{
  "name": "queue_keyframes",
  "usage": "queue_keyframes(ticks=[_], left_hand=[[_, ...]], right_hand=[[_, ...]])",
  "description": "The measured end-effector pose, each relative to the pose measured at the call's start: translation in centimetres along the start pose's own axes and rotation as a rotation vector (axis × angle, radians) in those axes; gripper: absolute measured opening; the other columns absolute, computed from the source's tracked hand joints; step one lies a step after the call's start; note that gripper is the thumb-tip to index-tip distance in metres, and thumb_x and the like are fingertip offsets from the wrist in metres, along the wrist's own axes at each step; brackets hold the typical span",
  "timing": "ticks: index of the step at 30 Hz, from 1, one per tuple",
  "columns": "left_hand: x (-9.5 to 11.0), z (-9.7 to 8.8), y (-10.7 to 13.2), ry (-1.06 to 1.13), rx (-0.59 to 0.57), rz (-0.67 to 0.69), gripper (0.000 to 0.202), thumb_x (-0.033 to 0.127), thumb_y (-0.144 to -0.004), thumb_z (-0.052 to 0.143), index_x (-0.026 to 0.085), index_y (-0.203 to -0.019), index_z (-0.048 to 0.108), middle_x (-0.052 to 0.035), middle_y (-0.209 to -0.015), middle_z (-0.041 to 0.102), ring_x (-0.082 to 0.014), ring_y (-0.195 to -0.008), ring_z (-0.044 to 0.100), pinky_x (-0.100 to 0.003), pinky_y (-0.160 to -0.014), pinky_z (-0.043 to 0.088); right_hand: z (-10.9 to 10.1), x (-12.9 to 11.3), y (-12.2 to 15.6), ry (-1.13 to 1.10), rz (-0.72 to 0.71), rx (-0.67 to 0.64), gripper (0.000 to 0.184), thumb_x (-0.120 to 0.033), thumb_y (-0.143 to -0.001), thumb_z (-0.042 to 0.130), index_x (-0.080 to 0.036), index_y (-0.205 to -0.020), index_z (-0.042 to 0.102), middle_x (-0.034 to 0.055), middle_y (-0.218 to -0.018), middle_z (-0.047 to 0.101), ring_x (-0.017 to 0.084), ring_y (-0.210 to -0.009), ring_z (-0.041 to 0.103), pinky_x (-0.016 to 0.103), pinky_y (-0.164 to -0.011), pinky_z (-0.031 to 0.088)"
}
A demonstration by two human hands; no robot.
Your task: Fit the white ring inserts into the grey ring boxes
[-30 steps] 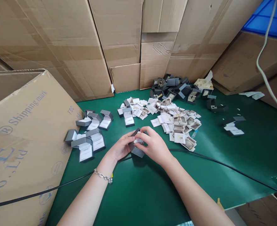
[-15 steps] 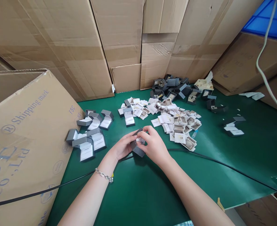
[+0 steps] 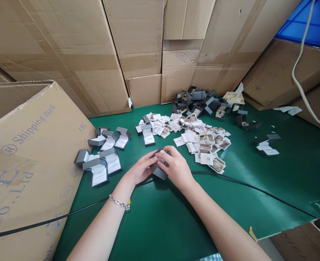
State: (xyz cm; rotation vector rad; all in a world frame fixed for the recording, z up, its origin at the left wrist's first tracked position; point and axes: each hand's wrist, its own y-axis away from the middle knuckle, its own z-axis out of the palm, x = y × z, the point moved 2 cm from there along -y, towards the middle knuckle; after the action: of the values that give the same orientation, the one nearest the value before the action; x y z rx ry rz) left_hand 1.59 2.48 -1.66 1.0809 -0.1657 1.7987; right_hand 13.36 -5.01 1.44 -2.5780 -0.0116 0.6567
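Both my hands meet over a small grey hinged box (image 3: 158,171) at the middle of the green table (image 3: 160,221). My left hand (image 3: 140,169) grips the box from the left, fingers curled on its side and lid. From the right, my right hand (image 3: 177,167) closes on it, with the fingertips pressing on something white inside the open top. A bracelet (image 3: 119,203) circles my left wrist. To the left lie several open grey boxes with white inserts (image 3: 102,167). Beyond my hands spreads a heap of white and beige cards (image 3: 200,139).
A pile of dark empty boxes (image 3: 196,101) sits at the back by stacked cardboard cartons (image 3: 138,47). A large carton (image 3: 21,159) stands at the left. A black cable (image 3: 247,185) crosses the table. An open box (image 3: 267,146) lies at the right.
My hands keep hold of the grey box and have barely shifted; the right fingers have pressed a little further over its open top. The view has drifted slightly.
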Motion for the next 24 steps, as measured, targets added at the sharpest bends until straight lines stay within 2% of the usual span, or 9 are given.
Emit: queue_keyframes(ticks=[7,13,18,24], left_hand=[[0.0,-0.1,0.1,-0.064,-0.017,0.008,0.04,0.025,-0.07,0.07,0.022,-0.109,0.063,-0.0023,-0.092,0.065,-0.0104,-0.08,0.057,-0.021,-0.071,0.04],[0.0,0.1,0.1,-0.068,0.033,-0.008,0.041,0.027,-0.069,0.071,0.021,-0.108,0.063,-0.0029,-0.092,0.063,-0.0104,-0.076,0.055,-0.022,-0.067,0.038],[0.1,0.5,0.3,-0.079,0.065,0.013,0.04,0.027,-0.07,0.069,0.02,-0.108,0.063,-0.0017,-0.082,0.063,-0.0088,-0.069,0.052,-0.021,-0.064,0.035],[0.0,0.4,0.1,-0.053,0.086,0.032,0.038,0.025,-0.072,0.068,0.021,-0.109,0.062,-0.0025,-0.085,0.064,-0.01,-0.074,0.055,-0.021,-0.067,0.038]], right_hand=[[-0.3,-0.1,-0.1,-0.035,0.007,-0.059,0.018,-0.02,-0.084,0.051,-0.021,-0.098,0.063,0.0076,-0.098,0.053,0.017,-0.083,0.055,0.03,-0.071,0.049],[-0.4,0.0,-0.3,-0.113,0.064,-0.102,0.02,-0.019,-0.081,0.056,-0.02,-0.101,0.058,0.0058,-0.099,0.054,0.018,-0.086,0.055,0.03,-0.073,0.049],[-0.8,-0.2,-0.4,-0.069,0.024,-0.126,0.02,-0.018,-0.084,0.052,-0.021,-0.103,0.057,0.0069,-0.102,0.055,0.018,-0.089,0.056,0.031,-0.074,0.05],[-1.4,-0.2,-0.6,-0.028,-0.038,-0.172,0.019,-0.02,-0.087,0.048,-0.021,-0.104,0.057,0.0071,-0.102,0.055,0.016,-0.083,0.058,0.029,-0.069,0.05]])
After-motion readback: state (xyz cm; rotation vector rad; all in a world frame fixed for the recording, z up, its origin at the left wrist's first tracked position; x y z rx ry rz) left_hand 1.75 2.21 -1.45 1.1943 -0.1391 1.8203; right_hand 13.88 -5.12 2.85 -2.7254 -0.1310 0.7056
